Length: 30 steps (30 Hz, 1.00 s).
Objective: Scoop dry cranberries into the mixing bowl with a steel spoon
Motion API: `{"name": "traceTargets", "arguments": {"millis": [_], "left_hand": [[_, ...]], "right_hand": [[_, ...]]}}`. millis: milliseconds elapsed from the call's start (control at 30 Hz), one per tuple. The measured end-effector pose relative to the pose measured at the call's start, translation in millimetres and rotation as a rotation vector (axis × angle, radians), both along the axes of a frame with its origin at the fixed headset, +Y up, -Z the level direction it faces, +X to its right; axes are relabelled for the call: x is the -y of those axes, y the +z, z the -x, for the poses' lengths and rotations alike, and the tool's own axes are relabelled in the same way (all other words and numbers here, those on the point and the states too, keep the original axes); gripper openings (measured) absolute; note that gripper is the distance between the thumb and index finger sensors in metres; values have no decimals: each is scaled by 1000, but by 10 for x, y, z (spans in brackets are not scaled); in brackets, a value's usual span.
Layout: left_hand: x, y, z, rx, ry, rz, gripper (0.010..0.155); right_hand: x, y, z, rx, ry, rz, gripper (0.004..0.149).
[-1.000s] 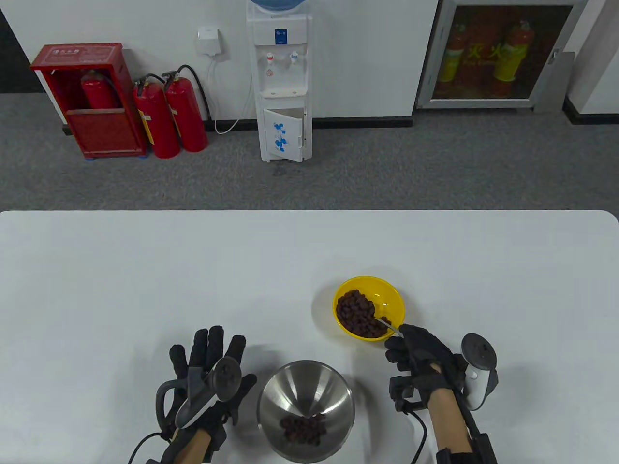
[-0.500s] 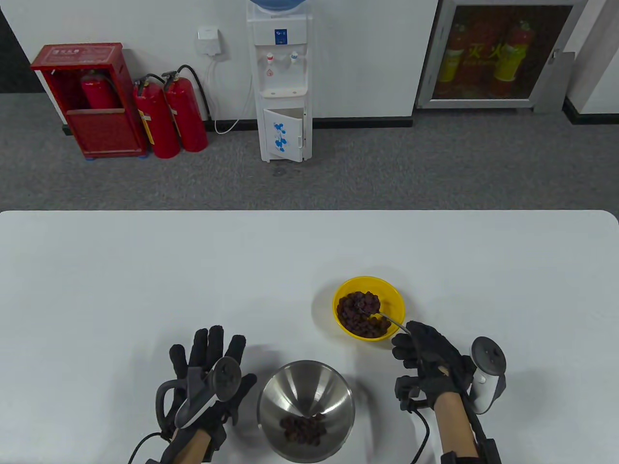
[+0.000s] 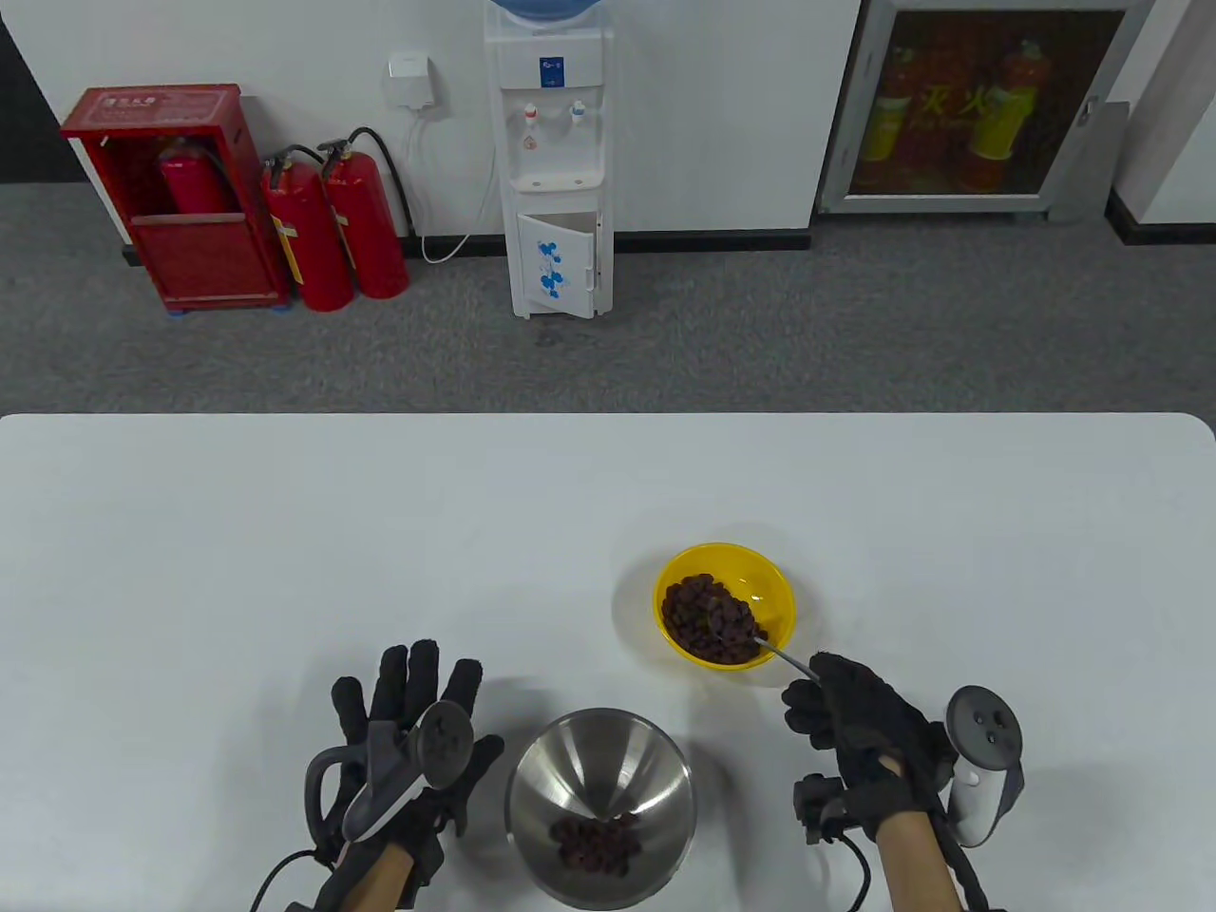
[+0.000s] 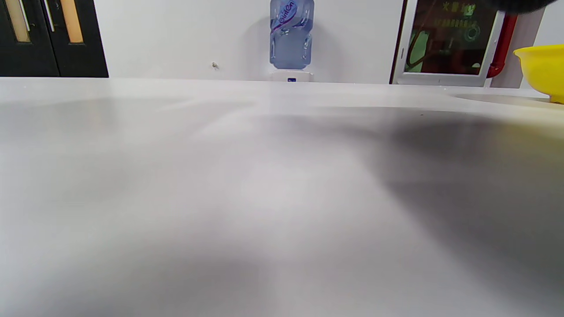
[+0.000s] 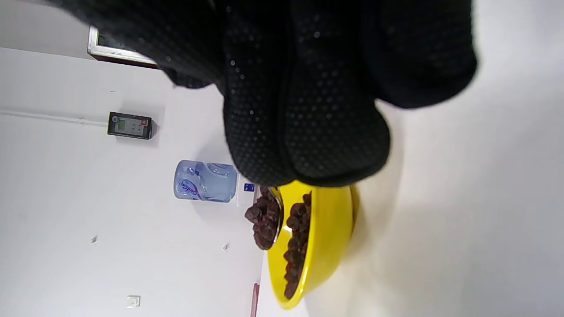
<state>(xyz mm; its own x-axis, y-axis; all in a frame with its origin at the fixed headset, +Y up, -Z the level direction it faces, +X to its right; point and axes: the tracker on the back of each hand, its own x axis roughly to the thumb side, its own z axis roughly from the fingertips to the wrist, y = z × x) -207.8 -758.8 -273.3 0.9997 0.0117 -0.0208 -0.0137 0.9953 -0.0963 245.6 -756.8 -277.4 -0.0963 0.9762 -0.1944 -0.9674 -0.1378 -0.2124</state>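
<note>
A yellow bowl (image 3: pixel 774 591) of dry cranberries (image 3: pixel 698 613) stands on the white table, right of centre. A steel mixing bowl (image 3: pixel 600 755) with some cranberries (image 3: pixel 594 844) in its bottom stands at the front. My right hand (image 3: pixel 860 727) grips the steel spoon (image 3: pixel 784 654) by its handle. The spoon's bowl, heaped with cranberries (image 5: pixel 263 220), sits just above the yellow bowl (image 5: pixel 328 246) in the right wrist view. My left hand (image 3: pixel 408 731) rests flat and empty on the table, left of the mixing bowl.
The white table (image 3: pixel 285 532) stretches back to its far edge. On the floor beyond stand a water dispenser (image 3: pixel 556 161) and red fire extinguishers (image 3: pixel 332 228). The left wrist view shows the bare tabletop (image 4: pixel 264 198) and the yellow bowl's edge (image 4: pixel 544 66).
My right hand has drawn back toward the front right, pulling the spoon through the cranberries and lifting it loaded near the yellow bowl's front rim. The left hand has not moved.
</note>
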Motion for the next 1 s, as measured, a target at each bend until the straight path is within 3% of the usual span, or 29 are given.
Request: {"name": "traceTargets", "arguments": {"millis": [567, 1000], "left_hand": [[-7, 4, -17, 3, -11, -6, 79], [-10, 9, -21, 3, -15, -6, 79]], "right_hand": [[-336, 131, 415, -246, 5, -132, 42], [-350, 149, 532, -332, 111, -180, 41]]}}
